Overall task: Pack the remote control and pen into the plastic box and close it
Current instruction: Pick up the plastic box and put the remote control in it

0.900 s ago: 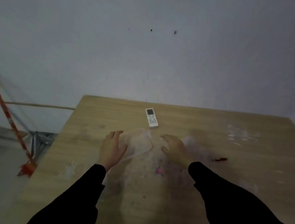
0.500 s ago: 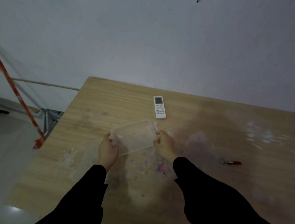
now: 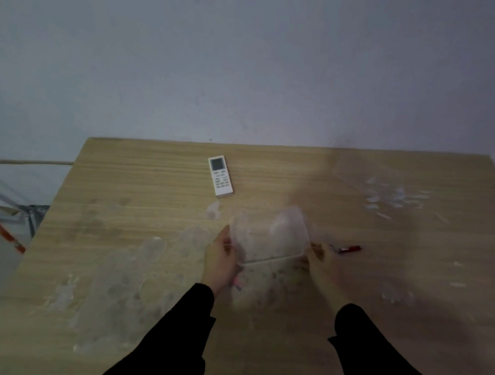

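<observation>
A clear box (image 3: 270,238) is held up over the table (image 3: 146,238) by both hands. The left hand (image 3: 218,262) is closed on the box's left side, and the right hand (image 3: 322,261) is closed on its right side. The right hand is blurred. The box is tilted, and its lid cannot be told apart. A white remote (image 3: 220,176) is laid flat on the table, past the box and a bit to the left, well apart from it. A red pen (image 3: 350,249) is laid on the table just right of the right hand. Both arms are covered by black sleeves (image 3: 179,340).
</observation>
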